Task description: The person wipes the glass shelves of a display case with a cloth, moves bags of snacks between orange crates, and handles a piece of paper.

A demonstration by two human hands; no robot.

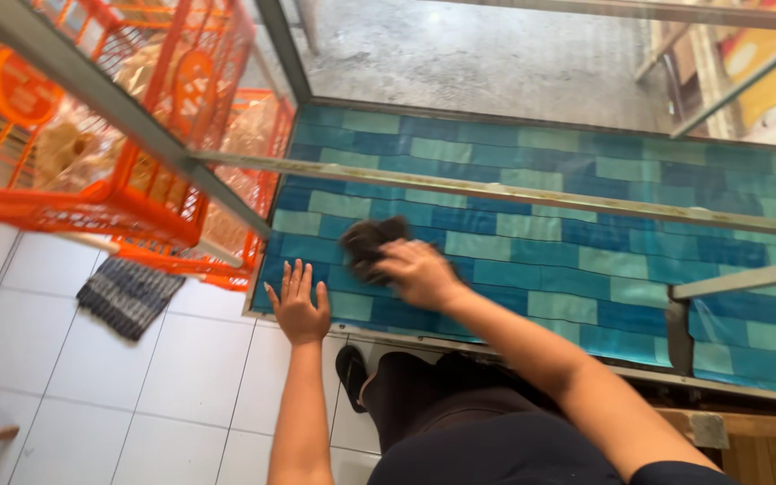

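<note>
Down low, right hand (419, 272) grip pinching dark crumpled cloth (368, 241) on blue-green brick-patterned surface (541, 260), left hand (298, 305) flat, fingers spread, beside orange wire basket (119, 193).

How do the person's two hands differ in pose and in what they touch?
The left hand lies flat, fingers spread, empty, at the edge of the blue-green tiled shelf surface. The right hand is curled around a dark crumpled cloth, further in. Both rest on that surface.

Head view, steeply down, close.
</note>
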